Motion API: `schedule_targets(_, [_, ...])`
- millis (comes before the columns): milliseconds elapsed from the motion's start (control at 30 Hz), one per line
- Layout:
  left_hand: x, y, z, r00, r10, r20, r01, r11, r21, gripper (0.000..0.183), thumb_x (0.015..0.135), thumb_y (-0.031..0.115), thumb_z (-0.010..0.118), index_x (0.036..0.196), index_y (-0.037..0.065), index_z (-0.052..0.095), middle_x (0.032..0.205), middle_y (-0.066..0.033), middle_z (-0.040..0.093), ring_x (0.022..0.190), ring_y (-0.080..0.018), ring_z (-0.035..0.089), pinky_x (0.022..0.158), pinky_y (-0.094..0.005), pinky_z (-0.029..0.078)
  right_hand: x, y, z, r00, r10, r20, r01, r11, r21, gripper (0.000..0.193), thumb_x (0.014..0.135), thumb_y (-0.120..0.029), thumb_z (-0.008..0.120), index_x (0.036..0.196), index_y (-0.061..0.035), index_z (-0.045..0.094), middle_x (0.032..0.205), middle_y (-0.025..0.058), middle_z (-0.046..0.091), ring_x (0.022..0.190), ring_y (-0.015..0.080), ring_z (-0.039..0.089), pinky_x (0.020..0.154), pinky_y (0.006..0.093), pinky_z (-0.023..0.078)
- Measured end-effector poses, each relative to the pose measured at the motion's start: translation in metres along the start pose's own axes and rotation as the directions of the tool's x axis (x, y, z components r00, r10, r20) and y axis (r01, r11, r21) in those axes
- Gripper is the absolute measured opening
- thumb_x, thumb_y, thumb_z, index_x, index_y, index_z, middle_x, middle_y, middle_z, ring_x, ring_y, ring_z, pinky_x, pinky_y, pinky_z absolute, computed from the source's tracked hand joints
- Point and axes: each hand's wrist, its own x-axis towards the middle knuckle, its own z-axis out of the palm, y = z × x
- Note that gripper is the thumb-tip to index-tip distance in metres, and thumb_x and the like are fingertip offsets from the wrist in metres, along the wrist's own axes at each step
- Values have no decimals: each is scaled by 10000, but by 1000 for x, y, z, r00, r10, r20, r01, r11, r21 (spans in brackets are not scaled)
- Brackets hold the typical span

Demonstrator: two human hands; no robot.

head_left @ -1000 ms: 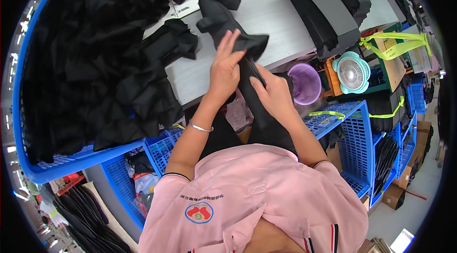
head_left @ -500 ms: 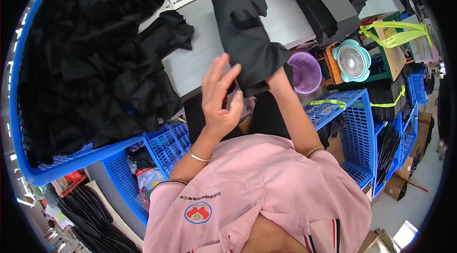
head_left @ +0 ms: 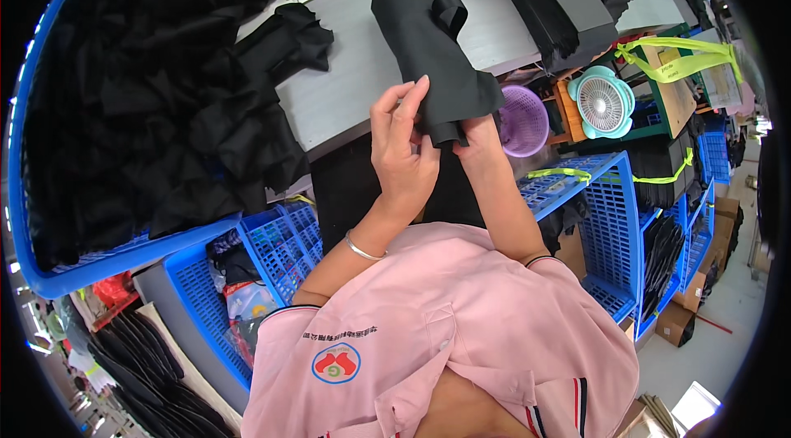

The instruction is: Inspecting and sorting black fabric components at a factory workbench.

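Note:
A piece of black fabric (head_left: 441, 59) hangs between my two hands over the near edge of the grey table, its far end lying on the tabletop with one side curled up. My left hand (head_left: 404, 137) is at the fabric's left edge, fingers bent against it and thumb at its lower corner. My right hand (head_left: 478, 138) grips the near right end; most of its fingers are hidden beneath the cloth. To the left, a crumpled black piece (head_left: 288, 42) lies on the table beside a large heap of black fabric (head_left: 156, 108).
The heap fills a big blue crate (head_left: 140, 269) at left. Stacked black and grey panels (head_left: 568, 1) lie on the table's right. Beyond my right hand are a purple basket (head_left: 525, 121), a small turquoise fan (head_left: 604, 103) and blue crates (head_left: 614, 232). Another blue crate (head_left: 206, 298) stands lower left.
My left hand has moved right and closed in on the fabric's edge. The right hand has shifted slightly, and the fabric is now narrower and more folded, its far end moved a little.

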Motion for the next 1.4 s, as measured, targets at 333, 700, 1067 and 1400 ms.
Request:
schedule_targets(333, [0,7,-2,996,-77,-40,76,996,-41,649,686,-205,574,1272,58,669,1194,-67,574,778,-81,552,651,-219,483,3,8,-6,994,100,43,-107,968,228,340,909,-204,684,1186,-24,603,1080,113,670,923,216,686,780,353,602])
schedule_targets(700, [-8,-3,-2,994,-108,-32,107,994,-14,674,693,-173,559,1324,52,636,1218,-66,548,816,-83,546,665,-215,492,9,17,-2,992,125,31,-129,952,277,318,957,-228,621,1211,-39,586,1100,104,656,932,221,676,778,375,601])
schedule_targets(1067, [-30,-65,-18,904,-419,-82,405,903,-146,358,995,31,533,1342,-14,607,1005,-37,695,693,-62,581,650,-222,512,40,42,1,801,-460,383,507,182,-843,305,931,-134,641,1201,4,606,1190,115,632,1114,231,604,978,359,466])
schedule_targets(1400, [-57,-85,-5,525,-826,205,738,322,-593,198,998,97,556,1123,-21,653,952,-46,707,758,-139,668,643,-242,516,27,40,8,946,20,325,204,-814,-543,167,797,-129,627,904,-35,715,912,146,698,942,312,647,827,419,498])
